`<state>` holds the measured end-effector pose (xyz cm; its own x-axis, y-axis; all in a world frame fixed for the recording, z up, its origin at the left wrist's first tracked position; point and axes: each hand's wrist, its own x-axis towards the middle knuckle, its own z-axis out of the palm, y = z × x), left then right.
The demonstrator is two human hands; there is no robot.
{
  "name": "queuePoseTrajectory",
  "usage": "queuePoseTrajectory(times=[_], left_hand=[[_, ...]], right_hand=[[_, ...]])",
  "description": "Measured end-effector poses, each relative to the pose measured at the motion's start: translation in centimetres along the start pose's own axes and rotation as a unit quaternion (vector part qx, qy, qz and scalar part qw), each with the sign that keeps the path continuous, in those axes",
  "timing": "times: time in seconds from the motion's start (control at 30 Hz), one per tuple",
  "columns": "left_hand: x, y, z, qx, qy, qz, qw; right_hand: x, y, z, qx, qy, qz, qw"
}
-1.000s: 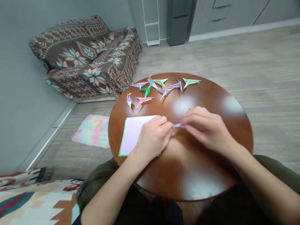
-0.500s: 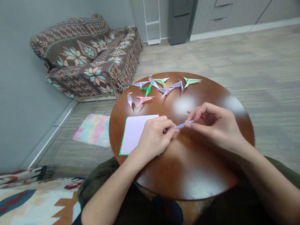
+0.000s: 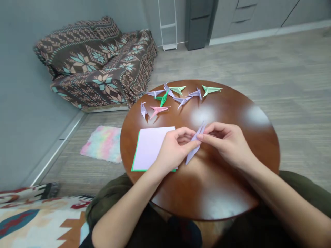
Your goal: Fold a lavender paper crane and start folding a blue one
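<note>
Between my two hands is a folded lavender origami paper (image 3: 192, 156), long and pointed, held slanted above the table with one tip toward me and a split tip away. My left hand (image 3: 176, 146) pinches its left side between thumb and fingers. From the right, my right hand (image 3: 226, 139) grips the upper part with thumb and index finger. Beside my left hand lies a stack of square paper (image 3: 152, 143), lavender on top with a green edge showing beneath; my left hand and wrist cover its right part.
Several folded paper cranes lie along the far side of the round wooden table (image 3: 232, 193), among them a pink crane (image 3: 158, 111), a dark green crane (image 3: 162, 99) and a light green crane (image 3: 210, 90). A covered sofa (image 3: 103, 65) and a fluffy rug (image 3: 102, 143) are beyond.
The lavender paper has turned from nearly edge-on and level to a steep slant with its flat side showing. My right hand has moved left, closer to my left hand.
</note>
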<state>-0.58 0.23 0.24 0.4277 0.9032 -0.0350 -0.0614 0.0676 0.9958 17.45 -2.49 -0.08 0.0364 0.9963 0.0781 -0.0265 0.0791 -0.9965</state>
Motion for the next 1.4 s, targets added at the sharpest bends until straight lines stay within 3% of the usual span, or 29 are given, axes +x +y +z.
queuePoseTrajectory(times=[0.2,0.47,0.73,0.93,1.07,1.13,1.27,1.4], left_hand=[[0.1,-0.2,-0.4,-0.051,-0.010,-0.047,0.998],[-0.2,0.2,0.1,-0.016,-0.006,-0.032,0.999],[-0.2,-0.1,0.2,-0.027,-0.033,-0.039,0.998],[-0.3,0.0,0.3,-0.018,-0.035,-0.054,0.998],[-0.4,-0.2,0.6,-0.023,-0.029,-0.072,0.997],[-0.2,-0.3,0.6,-0.053,-0.014,-0.065,0.996],[0.1,-0.4,0.4,-0.087,0.000,-0.052,0.995],[0.0,-0.1,0.2,-0.063,0.005,-0.063,0.996]], right_hand=[[-0.1,-0.1,-0.4,0.018,-0.031,0.026,0.999],[0.0,-0.4,-0.1,0.042,-0.051,0.013,0.998],[0.0,-0.1,-0.1,0.077,-0.042,0.058,0.995],[0.6,-0.5,-0.7,0.130,0.025,0.104,0.986],[1.3,-0.7,-1.6,0.158,0.118,0.065,0.978],[1.2,-0.5,-1.5,0.134,0.094,0.062,0.985],[0.5,0.0,-0.5,0.048,-0.033,0.084,0.995],[0.1,-0.2,-0.2,-0.002,-0.041,0.063,0.997]])
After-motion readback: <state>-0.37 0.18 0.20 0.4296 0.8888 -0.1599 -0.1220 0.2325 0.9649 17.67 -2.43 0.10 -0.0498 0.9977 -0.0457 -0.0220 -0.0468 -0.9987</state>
